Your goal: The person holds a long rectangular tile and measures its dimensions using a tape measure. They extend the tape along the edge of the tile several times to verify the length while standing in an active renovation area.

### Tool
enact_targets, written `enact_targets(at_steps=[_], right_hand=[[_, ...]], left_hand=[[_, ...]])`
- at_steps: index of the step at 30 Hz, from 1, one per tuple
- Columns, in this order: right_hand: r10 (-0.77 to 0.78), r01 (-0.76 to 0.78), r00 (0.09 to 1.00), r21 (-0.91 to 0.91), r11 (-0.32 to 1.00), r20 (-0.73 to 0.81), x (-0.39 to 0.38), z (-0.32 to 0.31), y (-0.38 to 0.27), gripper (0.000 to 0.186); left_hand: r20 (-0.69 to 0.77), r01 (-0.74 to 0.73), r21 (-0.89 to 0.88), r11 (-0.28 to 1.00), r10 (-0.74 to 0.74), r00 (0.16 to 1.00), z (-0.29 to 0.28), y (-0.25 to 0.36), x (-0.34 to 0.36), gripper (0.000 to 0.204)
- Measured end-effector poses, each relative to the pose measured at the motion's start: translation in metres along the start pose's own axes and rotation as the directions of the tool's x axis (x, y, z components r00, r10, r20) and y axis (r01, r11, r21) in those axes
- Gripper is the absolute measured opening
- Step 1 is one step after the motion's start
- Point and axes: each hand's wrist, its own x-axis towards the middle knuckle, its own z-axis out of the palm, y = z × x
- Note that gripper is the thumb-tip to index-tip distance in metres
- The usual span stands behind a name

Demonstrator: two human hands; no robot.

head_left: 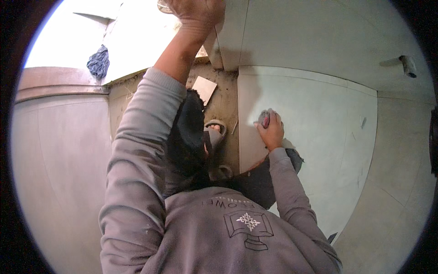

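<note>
The right-hand grip (273, 132) is closed around a dark grey wad (264, 118) (red shows on one side), located over the pale slab (319, 137). The left hand (198, 11) is cut off at the upper edge; its grip cannot be determined. Forward of the sandal (222, 129) lies a flat pale piece (205, 90). At upper left sits a crumpled dark bag (98, 62), contents hidden.

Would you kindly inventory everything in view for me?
Plastic bag: one, dark, upper left
Large panels: several, pale, both sides
Floor strip: one, brown, centre
Tile piece: one, off-white, upper centre
Thin stick: one, pale, centre
Tubular fitting: one, grey, upper right
Unclear object: one, black, right rim
Wad: one, grey-red, right of centre
Sandal: at least one, grey, centre
Sweatshirt: one, grey, lower centre
Trousers: one pair, black, centre
Left hand: one, bare, top edge, cut off
Right hand: one, bare, around the wad
</note>
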Motion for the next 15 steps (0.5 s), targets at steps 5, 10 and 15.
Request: enact_targets(at_steps=[5,10,15], right_hand=[[0.144,-0.075,0.987,0.577,0.813,-0.075,0.028,-0.009,0.022,0.069],[0.046,-0.429,0.893,0.879,-0.210,0.447,-0.021,-0.048,0.009,0.067],[-0.256,-0.441,0.892,0.843,-0.309,0.373,-0.071,-0.093,-0.031,0.067]], left_hand=[[0.100,0.160,-0.126,0.979,-0.148,0.984,-0.015,0.033,0.015,0.099],[0.389,0.411,-0.207,0.888,-0.311,0.867,-0.090,0.092,-0.006,0.087],[0.915,0.785,-0.022,0.619,-0.305,0.266,-0.157,0.181,-0.065,0.051]])
